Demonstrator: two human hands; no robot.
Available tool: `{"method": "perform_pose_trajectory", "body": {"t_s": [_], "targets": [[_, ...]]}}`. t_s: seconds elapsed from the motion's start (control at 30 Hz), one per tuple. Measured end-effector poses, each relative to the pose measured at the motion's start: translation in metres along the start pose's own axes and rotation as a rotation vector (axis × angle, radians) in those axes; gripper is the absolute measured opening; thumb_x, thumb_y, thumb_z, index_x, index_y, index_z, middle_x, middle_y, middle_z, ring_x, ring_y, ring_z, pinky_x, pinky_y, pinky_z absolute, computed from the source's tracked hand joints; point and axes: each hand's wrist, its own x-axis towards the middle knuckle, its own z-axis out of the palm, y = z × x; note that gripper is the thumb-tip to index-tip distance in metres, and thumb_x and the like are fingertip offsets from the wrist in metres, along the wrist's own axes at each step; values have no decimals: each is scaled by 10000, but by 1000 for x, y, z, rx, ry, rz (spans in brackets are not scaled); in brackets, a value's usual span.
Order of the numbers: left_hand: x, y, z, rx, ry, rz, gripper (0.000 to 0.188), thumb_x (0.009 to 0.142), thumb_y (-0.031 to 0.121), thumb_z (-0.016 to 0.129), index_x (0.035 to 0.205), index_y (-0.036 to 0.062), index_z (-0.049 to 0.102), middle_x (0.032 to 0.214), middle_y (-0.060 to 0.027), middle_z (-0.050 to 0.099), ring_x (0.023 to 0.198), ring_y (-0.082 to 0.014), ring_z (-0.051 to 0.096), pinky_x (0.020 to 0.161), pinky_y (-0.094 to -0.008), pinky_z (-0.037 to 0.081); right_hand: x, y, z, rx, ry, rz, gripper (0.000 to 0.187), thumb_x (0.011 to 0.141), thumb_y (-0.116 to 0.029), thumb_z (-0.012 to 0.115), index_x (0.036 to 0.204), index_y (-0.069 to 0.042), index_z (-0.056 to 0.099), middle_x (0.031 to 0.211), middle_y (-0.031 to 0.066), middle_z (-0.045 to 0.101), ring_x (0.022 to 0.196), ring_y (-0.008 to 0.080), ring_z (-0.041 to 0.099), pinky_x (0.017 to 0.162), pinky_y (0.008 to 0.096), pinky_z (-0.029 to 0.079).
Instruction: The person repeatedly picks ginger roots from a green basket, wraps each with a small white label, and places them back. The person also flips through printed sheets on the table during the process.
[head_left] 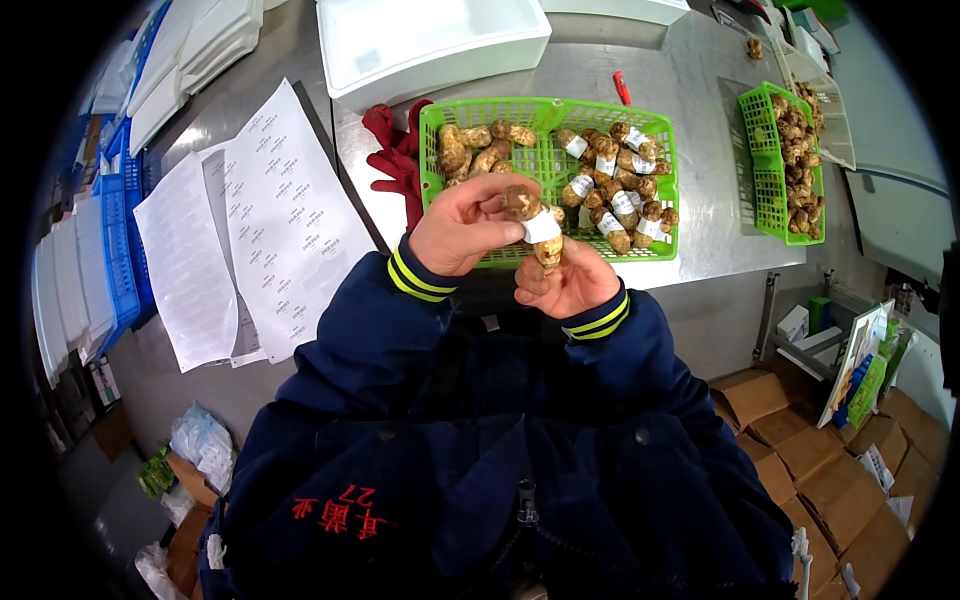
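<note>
Both hands hold one brown mushroom [528, 204] just in front of a green plastic basket [548, 112]. My left hand [462, 222] grips its upper part, fingers curled over the cap. My right hand [562, 282] supports the stem from below. A white label [542, 226] wraps around the middle of the mushroom. In the basket, bare mushrooms [476, 152] lie on the left side and mushrooms with white labels [618, 186] lie on the right side.
A second green basket [768, 172] with mushrooms stands at the right on the steel table [690, 90]. White label sheets [258, 226] lie at the left, red gloves [398, 160] beside the basket, a white foam box [430, 40] behind. Cardboard boxes [830, 470] sit lower right.
</note>
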Motion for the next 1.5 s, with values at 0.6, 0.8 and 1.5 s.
{"method": "perform_pose_trajectory", "body": {"t_s": [0.6,0.8,1.5], "targets": [[-1,4,14,412,121,12,292,727,-56,567,1016,-62,531,948,-151,619,898,-220,599,825,-316,467,6,12,4,102,67,-89,255,913,-294,441,853,-56,511,751,79,508,686,180,463,675,324,408],[-4,6,15,504,-36,100,322,711,-59,637,1024,-46,562,976,-122,620,887,-163,594,793,-267,468,-8,17,3,272,-30,33,270,916,-310,424,1026,-77,507,737,33,494,658,143,412,655,296,368],[-95,-14,-40,765,359,-12,243,848,65,526,1072,-27,531,820,-81,641,785,-111,589,726,-246,452,0,-95,-28,-2636,586,-1049,189,677,-51,644,864,-43,619,883,113,595,815,291,546,727,366,420]]}}
